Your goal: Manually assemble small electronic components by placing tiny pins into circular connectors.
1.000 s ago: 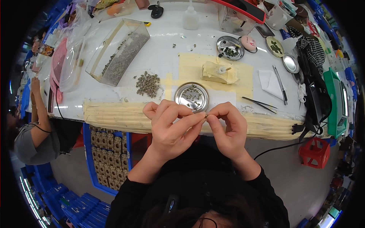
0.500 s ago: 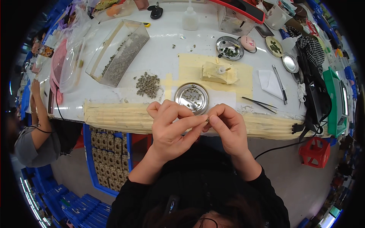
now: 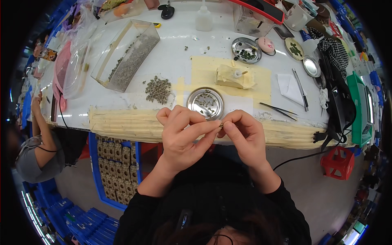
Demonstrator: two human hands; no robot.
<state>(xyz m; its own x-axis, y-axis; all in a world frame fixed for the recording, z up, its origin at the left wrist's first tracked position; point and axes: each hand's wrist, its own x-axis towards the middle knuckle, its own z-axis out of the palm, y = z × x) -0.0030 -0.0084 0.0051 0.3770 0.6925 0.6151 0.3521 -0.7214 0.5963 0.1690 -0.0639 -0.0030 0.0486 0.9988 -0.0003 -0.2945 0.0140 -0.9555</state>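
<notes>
Silver-toned, one dish (image 3: 221, 104) sits beyond left hand (image 3: 179, 139) and right hand (image 3: 247, 137), which jointly pinch one tiny piece (image 3: 221, 125).

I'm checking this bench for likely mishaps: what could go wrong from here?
The tiny piece is pinched between the left hand and right hand, so it might slip and drop.
The round metal dish stands just beyond the hands; a knock could scatter the small pieces inside.
The pile of small grey parts lies loose, with no rim around it, and might spread if brushed.
</notes>
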